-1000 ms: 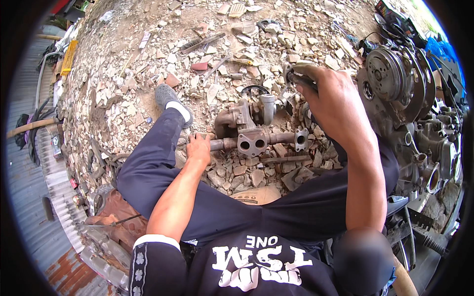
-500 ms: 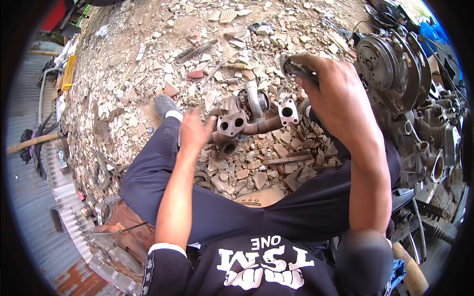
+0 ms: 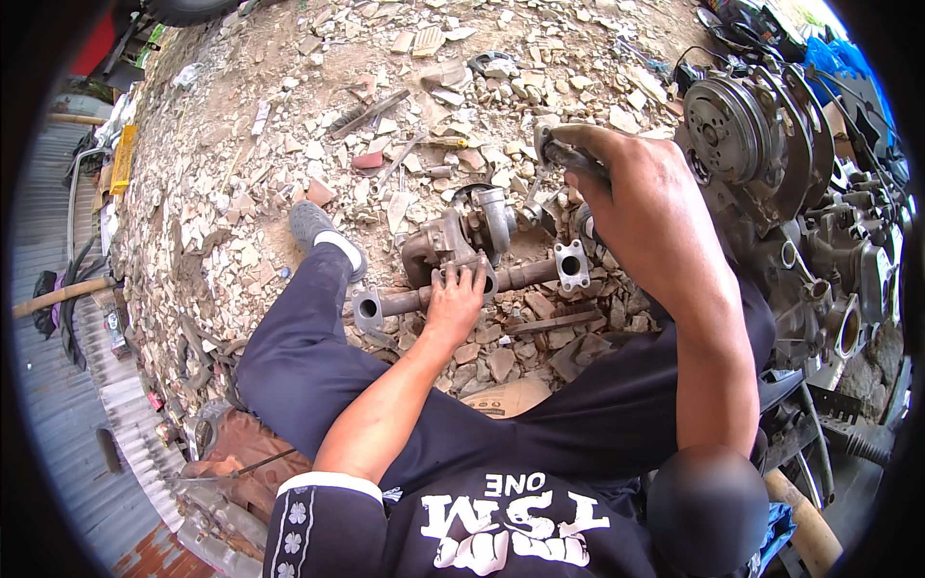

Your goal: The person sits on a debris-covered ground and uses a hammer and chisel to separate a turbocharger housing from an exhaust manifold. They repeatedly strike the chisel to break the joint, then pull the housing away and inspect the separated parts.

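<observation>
A rusty manifold [image 3: 525,275] lies amid rubble [image 3: 289,144] between the legs [image 3: 308,361] of a seated person, its long axis running left to right, the right flange [image 3: 572,248] angled slightly away. The left hand [image 3: 455,303], the nearer of the 2, rests palm down across its middle, fingers slightly spread; whether they grip it, the view cannot tell. The right hand [image 3: 646,207], raised to the manifold's right and apart from it, clasps a dark metal part [image 3: 570,159].

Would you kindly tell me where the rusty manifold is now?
The rusty manifold is near the middle of the head view, between the person's legs, with the left hand on it.
</observation>
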Available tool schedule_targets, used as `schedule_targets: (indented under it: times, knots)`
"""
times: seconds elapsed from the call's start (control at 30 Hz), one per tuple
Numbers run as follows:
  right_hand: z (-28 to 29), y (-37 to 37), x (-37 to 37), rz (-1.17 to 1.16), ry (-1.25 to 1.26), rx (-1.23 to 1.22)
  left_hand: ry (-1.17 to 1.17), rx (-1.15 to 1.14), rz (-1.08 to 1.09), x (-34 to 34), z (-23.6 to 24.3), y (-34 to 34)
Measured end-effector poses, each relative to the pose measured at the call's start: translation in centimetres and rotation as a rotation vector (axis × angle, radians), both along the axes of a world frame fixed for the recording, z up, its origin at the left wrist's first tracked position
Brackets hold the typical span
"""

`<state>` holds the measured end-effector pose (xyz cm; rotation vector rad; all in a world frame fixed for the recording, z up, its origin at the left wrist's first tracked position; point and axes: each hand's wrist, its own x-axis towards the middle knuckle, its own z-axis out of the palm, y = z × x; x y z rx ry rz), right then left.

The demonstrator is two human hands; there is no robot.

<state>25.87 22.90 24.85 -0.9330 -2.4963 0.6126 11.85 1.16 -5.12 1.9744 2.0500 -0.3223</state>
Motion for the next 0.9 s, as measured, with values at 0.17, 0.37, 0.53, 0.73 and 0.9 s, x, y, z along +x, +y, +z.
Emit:
schedule_targets:
  times: [0.17, 0.37, 0.53, 0.73, 0.9]
  knots:
    - [0.3, 0.4, 0.8, -0.028, -0.033, -0.031, -0.202, 0.004, 0.257, -3.0, 2.0, 1.8]
    - [1.5, 1.0, 2.2, -0.051, -0.045, -0.045, -0.197, 0.423, 0.682, -9.8, 5.9, 4.3]
    - [1.5, 1.1, 2.4, -0.031, -0.024, -0.003, -0.227, 0.459, 0.986, -12.2, 5.9, 6.6]
    - [1.5, 0.4, 2.5, 0.046, 0.041, 0.046, -0.341, 0.525, 1.014, -13.6, 5.1, 6.3]
    - [0.0, 0.5, 1.6, -0.014, -0.026, -0.069, -0.028, 0.508, 1.057, -16.1, 3.1, 7.2]
